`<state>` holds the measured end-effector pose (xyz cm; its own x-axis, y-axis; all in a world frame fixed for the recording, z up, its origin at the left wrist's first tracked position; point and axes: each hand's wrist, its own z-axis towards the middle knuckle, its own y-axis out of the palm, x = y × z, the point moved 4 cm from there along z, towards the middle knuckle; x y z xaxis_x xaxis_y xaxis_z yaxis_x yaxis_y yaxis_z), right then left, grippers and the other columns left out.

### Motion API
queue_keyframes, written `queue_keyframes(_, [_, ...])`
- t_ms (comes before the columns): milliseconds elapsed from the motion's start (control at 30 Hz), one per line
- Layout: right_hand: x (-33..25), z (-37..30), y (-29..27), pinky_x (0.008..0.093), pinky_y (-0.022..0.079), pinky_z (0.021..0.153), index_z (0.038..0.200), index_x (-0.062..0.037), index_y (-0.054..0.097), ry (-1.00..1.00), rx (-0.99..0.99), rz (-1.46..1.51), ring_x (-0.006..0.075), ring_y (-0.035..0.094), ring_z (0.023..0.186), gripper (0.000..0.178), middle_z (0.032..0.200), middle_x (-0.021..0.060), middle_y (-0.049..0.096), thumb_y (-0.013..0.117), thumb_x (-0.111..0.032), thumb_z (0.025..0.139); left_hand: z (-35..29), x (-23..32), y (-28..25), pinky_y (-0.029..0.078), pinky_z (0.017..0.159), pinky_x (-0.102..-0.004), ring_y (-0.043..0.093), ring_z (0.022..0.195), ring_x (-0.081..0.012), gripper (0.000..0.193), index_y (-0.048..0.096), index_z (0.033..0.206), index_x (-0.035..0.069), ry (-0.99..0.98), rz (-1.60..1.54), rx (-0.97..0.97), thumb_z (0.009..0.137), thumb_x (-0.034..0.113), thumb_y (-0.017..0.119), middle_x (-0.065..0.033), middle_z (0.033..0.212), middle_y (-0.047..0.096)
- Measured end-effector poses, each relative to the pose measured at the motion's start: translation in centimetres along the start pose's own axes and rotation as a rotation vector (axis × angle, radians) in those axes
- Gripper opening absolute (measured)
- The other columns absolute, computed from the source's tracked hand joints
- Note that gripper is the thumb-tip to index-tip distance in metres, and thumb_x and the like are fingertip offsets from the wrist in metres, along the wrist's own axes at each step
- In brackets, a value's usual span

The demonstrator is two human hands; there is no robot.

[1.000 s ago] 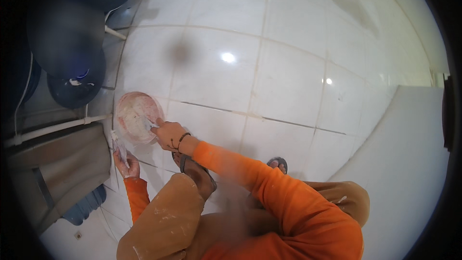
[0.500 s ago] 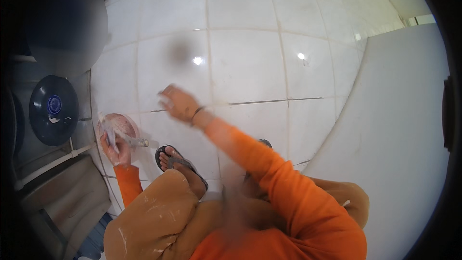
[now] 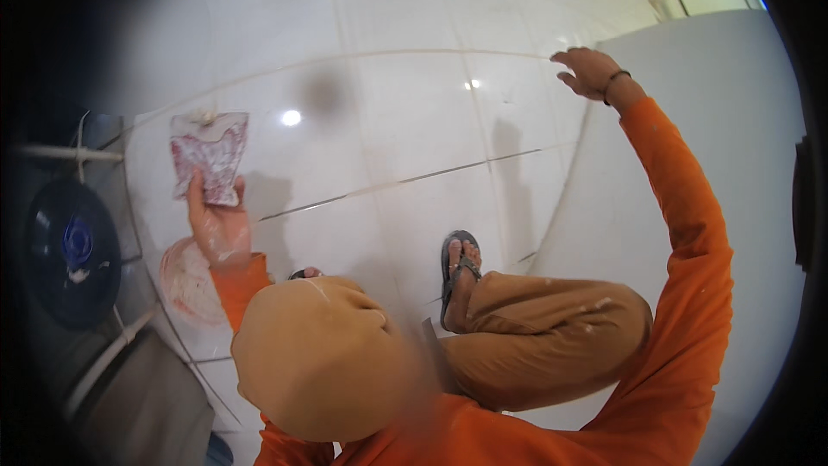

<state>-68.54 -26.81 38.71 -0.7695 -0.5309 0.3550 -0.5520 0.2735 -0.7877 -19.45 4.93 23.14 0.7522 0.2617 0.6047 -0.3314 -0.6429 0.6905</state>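
Pink-stained clear plastic bag (image 3: 210, 158), pinched at its lower end in the grip of the left hand (image 3: 220, 229), long axis running up and away from that hand over the white tiled floor (image 3: 405, 121). Just below the bag, beside the left wrist, a pinkish bowl (image 3: 183, 280) resting on the floor. Well apart from the bag, far across to the right, the right hand (image 3: 591, 73): fingers spread, holding nothing, near the pale wall (image 3: 733, 121). Left hand clearly the nearer one.
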Motion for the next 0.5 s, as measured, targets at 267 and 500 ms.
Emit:
queue_keyframes(267, [14.6,-22.3,7.5,0.0444,0.049,0.102,0.135,-0.0137,0.060,0.585,0.125,0.086,0.0335,0.060,0.118,0.043,0.123,0.0147,0.066,0.062,-0.030,0.096,-0.4,-0.5,-0.4,0.056,0.081,-0.0366,0.063,0.110,-0.0168,0.042,0.054,0.136,0.008,-0.017,0.194,-0.005,0.100,0.025,0.065,-0.0048,0.128,0.064])
queue_keyframes(500, [13.6,-34.8,10.0,0.0655,0.025,0.117,0.136,-0.0198,0.059,1.006,0.225,-0.298,0.0309,0.038,0.142,0.043,0.138,0.0084,0.054,0.063,-0.026,0.094,1.4,0.8,-3.4,0.055,0.081,-0.0348,0.063,0.106,-0.0155,0.040,0.057,0.131,0.005,-0.054,0.186,0.004,0.098,0.027,0.067,-0.0051,0.123,0.065])
